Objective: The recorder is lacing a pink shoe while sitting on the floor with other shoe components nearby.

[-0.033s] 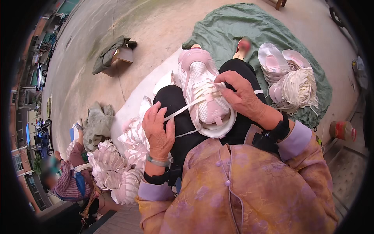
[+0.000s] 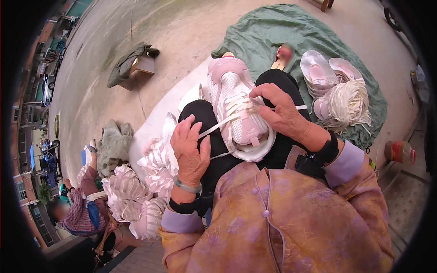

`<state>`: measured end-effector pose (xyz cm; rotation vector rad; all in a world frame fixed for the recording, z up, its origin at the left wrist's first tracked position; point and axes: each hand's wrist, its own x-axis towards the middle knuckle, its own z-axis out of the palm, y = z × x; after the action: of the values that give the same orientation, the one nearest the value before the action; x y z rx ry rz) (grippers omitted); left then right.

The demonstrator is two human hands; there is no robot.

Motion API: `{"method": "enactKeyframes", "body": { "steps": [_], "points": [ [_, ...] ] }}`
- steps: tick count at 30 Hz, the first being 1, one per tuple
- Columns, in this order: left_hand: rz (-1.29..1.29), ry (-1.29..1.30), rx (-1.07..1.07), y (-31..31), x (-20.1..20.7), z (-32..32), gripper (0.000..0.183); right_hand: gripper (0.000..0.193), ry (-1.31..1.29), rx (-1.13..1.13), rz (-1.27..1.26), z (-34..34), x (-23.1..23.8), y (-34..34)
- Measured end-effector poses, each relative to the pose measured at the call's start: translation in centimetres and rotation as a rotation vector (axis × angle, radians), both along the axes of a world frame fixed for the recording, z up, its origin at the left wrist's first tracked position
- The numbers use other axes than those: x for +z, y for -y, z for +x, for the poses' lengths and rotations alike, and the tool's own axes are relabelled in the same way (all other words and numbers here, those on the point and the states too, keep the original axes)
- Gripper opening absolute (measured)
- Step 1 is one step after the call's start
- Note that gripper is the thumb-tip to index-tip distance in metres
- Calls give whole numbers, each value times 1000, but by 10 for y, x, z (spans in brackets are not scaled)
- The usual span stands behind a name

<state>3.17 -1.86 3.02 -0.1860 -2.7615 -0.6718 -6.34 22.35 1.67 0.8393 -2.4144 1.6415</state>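
Observation:
A pink and white sneaker [image 2: 246,125] rests between my black-trousered knees, its toe pointing away from me. White shoelaces [image 2: 236,108] cross its tongue. From them one lace runs straight to my left hand [image 2: 189,152], which holds it beside the shoe; the fingers are bent and the thumb stands off. On the right edge of the lacing, my right hand [image 2: 284,111] has its index finger and thumb on the lace. Another stretch of white lace shows past that hand, over my right leg. The fingers partly hide both grips.
Several pink and white shoe uppers [image 2: 132,191] are piled at my left. On a green cloth [image 2: 277,27] at right lie shoe uppers [image 2: 316,73] and a bundle of white laces [image 2: 348,104]. A box with a dark cloth [image 2: 136,66] stands ahead. Another person [image 2: 82,211] sits at far left.
My left hand has shifted slightly right and up, closer to the sneaker, and the lace stretch between them is shorter. The right hand has barely moved, staying at the laces.

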Motion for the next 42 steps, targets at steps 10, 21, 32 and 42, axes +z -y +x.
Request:
{"method": "enactKeyframes", "body": {
  "steps": [10, 21, 32, 42],
  "points": [
    [76, 50, -114, -28, -2, -22, 9, 14, -151, 49, 106, -7, 1, 4],
    [-257, -99, -126, -13, 18, -13, 11, 16, 263, 198, 83, -17, 11, 3],
    [-348, -68, -56, 22, 19, 28, 10, 15, -159, 127, 471, 7, 21, -41],
    [-414, -43, 91, 69, 7, 57, 7, 12, -180, 63, 484, 0, 7, -96]
  ]
}}
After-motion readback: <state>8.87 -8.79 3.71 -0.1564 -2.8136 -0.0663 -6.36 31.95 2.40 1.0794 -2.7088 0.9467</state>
